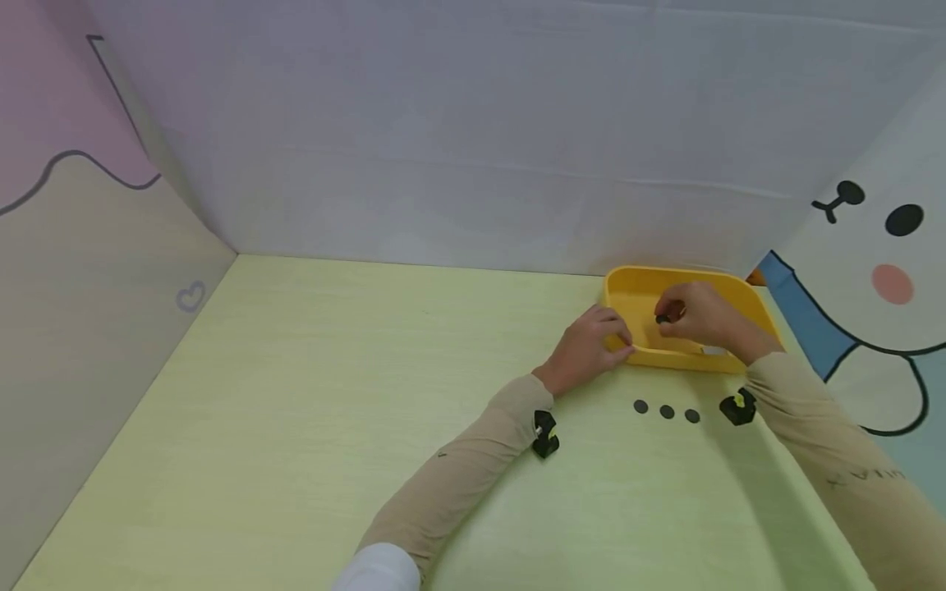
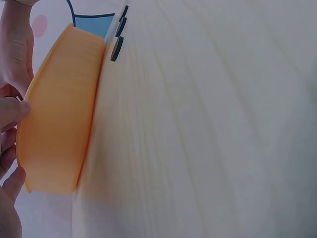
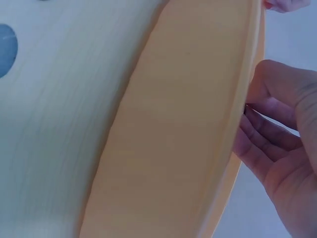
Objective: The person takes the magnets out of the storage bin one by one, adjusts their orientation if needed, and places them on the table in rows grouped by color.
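From where I stand, the yellow tray (image 1: 665, 359) sits at about two o'clock on the pale green counter (image 1: 332, 410), close to the back wall (image 1: 473, 123). Both hands of the person are busy there. The left hand (image 1: 587, 345) has its thumb and fingertips pinching the tray's rim at roughly eight o'clock, with the palm outside the wall. The right hand (image 1: 698, 314) hangs over the middle of the tray – thumb and fingers pressed together, pinching a small dark piece (image 1: 662, 318) that is mostly covered by the fingertips, so I cannot tell its full shape. Inside the tray, at about five o'clock, a small white item (image 1: 714, 350) shows partly beside the right forearm

Just outside the tray, between six and seven o'clock from its centre, three dark discs (image 1: 667, 412) lie flat in a slanting row, each apart from the next. A black device (image 1: 545, 435) is worn at the left wrist and another at the right; both arms are in beige sleeves (image 1: 458, 468). Off at three o'clock, the side wall (image 1: 887, 369) carries a cartoon face – black features, one pink cheek, blue below
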The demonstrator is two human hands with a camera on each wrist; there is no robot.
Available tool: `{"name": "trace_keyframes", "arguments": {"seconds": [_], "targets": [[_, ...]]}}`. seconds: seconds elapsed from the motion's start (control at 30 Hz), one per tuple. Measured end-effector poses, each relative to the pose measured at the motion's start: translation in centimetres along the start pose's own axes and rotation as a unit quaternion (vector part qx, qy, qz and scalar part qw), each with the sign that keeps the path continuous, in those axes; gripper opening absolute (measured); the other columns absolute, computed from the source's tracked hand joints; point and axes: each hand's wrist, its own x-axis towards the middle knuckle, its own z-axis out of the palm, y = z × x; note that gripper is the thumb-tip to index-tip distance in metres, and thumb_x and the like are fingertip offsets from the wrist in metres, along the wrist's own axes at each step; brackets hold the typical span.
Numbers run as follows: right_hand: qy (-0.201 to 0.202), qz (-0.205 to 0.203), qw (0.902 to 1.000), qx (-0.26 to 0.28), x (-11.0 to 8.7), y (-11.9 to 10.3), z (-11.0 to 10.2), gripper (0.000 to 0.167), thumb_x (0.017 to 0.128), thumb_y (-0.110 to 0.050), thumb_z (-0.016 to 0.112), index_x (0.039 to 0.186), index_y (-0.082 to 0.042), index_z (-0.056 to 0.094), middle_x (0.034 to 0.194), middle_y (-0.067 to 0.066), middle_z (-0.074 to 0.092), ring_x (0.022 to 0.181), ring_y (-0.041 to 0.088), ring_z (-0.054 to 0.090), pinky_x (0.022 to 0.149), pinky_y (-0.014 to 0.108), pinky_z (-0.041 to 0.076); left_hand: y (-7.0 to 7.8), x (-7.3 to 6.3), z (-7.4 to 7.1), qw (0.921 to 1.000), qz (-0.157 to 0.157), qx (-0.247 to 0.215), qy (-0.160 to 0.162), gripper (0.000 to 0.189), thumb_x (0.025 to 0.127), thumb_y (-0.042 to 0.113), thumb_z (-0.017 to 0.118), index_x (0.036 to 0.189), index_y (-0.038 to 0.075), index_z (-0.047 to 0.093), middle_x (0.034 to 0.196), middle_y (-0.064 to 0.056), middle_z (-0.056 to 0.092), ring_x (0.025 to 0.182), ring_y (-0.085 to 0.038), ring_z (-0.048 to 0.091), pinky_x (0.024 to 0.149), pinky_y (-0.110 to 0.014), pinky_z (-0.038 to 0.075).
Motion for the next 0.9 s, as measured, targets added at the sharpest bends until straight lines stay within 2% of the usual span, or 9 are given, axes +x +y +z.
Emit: {"name": "trace_keyframes", "arguments": {"seconds": [0.47, 0.63, 0.9], "targets": [[0.036, 0.003, 0.9991, -0.022, -2.3, -0.4, -0.8, 0.014, 0.074, -0.003, 0.075, 0.085, -0.001, 0.067, 0.076, 0.003, 0.063, 0.067, 0.017, 0.055, 0.063, 0.034, 0.048, 0.0, 0.0, 0.0, 1.0000, -0.001, -0.001, 0.001, 0.008, 0.083, 0.021, 0.074, 0.084, 0.014, 0.071, 0.092, 0.004, 0.062, 0.096, -0.010, 0.051, 0.091, -0.012, 0.034], [0.054, -0.003, 0.9982, -0.027, -3.2, -0.1, -0.8, 0.013, 0.074, -0.004, 0.075, 0.085, -0.002, 0.067, 0.075, 0.001, 0.063, 0.066, 0.015, 0.056, 0.060, 0.032, 0.048, 0.1, -0.2, -0.3, 1.0000, -0.006, -0.001, -0.002, 0.008, 0.083, 0.022, 0.073, 0.084, 0.014, 0.071, 0.093, 0.004, 0.061, 0.096, -0.010, 0.051, 0.094, -0.012, 0.033], [0.064, -0.004, 0.9979, -0.005, -4.3, -0.3, -0.9, 0.015, 0.073, -0.004, 0.076, 0.086, 0.000, 0.067, 0.079, 0.005, 0.064, 0.067, 0.016, 0.056, 0.059, 0.025, 0.048, 0.0, -0.2, -0.3, 0.9999, -0.002, -0.015, 0.003, 0.008, 0.083, 0.020, 0.074, 0.083, 0.014, 0.070, 0.092, 0.003, 0.061, 0.094, -0.011, 0.051, 0.094, -0.013, 0.034]]}}
